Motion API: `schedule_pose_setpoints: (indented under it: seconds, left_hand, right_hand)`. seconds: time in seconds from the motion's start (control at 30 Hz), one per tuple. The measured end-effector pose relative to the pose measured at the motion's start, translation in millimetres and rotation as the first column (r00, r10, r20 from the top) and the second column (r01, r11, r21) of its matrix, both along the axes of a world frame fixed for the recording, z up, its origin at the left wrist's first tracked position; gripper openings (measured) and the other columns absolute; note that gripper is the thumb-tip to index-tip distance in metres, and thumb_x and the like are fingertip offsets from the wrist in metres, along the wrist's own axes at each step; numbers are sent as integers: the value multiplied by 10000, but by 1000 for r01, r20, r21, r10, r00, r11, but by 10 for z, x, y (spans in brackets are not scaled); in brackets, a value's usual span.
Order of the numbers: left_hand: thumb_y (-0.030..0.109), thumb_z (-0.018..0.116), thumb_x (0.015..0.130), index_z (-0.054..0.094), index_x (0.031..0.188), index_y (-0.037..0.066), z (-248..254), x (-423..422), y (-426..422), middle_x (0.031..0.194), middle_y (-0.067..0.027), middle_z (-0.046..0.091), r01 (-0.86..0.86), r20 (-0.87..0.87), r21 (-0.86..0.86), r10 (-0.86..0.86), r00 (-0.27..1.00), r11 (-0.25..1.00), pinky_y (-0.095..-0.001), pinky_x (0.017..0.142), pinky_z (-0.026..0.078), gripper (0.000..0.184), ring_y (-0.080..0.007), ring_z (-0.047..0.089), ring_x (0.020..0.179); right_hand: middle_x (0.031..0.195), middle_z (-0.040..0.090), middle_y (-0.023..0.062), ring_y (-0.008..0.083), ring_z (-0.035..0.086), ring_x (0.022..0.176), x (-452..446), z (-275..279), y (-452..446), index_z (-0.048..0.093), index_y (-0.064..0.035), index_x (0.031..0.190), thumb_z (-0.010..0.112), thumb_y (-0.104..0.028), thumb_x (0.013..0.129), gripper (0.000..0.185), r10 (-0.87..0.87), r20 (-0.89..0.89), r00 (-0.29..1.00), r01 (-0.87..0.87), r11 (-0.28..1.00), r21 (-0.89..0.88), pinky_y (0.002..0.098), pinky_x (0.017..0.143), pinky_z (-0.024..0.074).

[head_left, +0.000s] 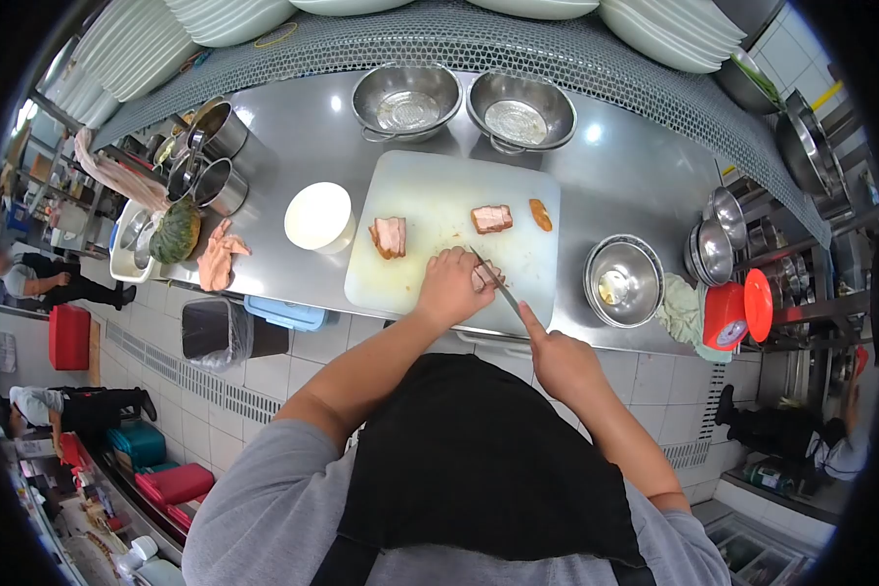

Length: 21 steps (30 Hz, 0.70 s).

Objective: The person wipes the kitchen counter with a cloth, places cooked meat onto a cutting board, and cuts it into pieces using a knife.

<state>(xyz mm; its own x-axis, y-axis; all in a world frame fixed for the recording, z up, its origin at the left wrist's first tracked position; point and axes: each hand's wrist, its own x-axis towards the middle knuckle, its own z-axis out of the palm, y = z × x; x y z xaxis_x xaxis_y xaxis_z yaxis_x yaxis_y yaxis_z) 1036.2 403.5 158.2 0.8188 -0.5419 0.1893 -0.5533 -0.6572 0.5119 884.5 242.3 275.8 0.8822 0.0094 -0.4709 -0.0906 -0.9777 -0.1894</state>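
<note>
From the head view, the left hand (449,286) rests its bunched fingers against 1 piece of meat (485,277) low on the white cutting board (459,186). The right hand (563,361) has its fingers wrapped round a knife (499,280), blade at that meat.

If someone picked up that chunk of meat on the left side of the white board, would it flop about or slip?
The left chunk of meat looks thick and blocky, so it would probably bend only slightly. Its pale, fatty-looking layers suggest a slippery surface. Its squarish shape makes rolling unlikely.
</note>
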Motion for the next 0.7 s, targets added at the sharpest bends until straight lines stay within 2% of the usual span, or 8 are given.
schedule_pose_setpoints:
  seconds: [0.13,0.23,0.27,0.33,0.43,0.5,0.7]
  left_hand:
    - [314,743,725,656,989,31,4,6,5,1012,-139,605,6,-13,-3,-6,1000,1000,-439,926,442,396,-317,577,1032]
    - [302,742,724,651,978,32,-30,12,-12,1009,-138,602,25,-2,-11,-25,1000,1000,-436,924,444,382,-318,573,1032]
    - [297,741,725,650,981,32,-35,13,-13,1008,-138,601,22,21,-14,-22,1000,1000,-437,924,444,380,-320,573,1027]
    - [292,741,726,648,984,31,-45,-5,4,1007,-138,600,25,38,-13,-25,999,1000,-437,924,444,379,-322,573,1021]
    - [288,741,727,646,992,23,-2,43,-27,1011,-141,598,37,18,6,-37,999,999,-442,928,443,387,-328,574,1017]
    - [303,749,727,643,1013,23,23,14,3,1028,-144,600,51,-14,-5,-51,999,999,-443,934,441,414,-332,576,1029]
    - [303,767,720,611,1095,48,128,-52,196,1079,-150,598,2,1,-61,-1,1000,998,-446,954,434,480,-340,571,1066]
  right_hand:
    - [926,692,194,355,703,794,-91,249,-48,262,-138,1579,503,-51,894,732,4,-80,997,-4,1000,1,486,722,560]
    - [936,694,202,356,703,818,-105,259,-55,232,-147,1588,495,-49,896,746,34,-75,997,-38,998,-49,492,727,556]
    - [936,694,202,356,703,818,-49,171,-57,232,-147,1588,495,-49,896,746,34,-76,997,-38,998,-48,492,727,556]
    - [861,682,204,370,680,760,122,-225,-27,179,-220,1596,505,-139,956,723,-21,-46,999,22,1000,20,489,716,548]
    - [893,682,210,376,679,781,293,-721,23,115,-237,1603,489,-151,969,741,-73,8,997,72,992,104,496,730,547]
    - [904,678,211,377,677,778,352,-707,41,68,-255,1605,477,-164,983,749,-74,-34,997,77,991,106,502,723,544]
    - [862,672,202,380,674,754,245,-454,23,129,-241,1602,478,-195,1000,697,-41,120,992,29,995,96,498,700,547]
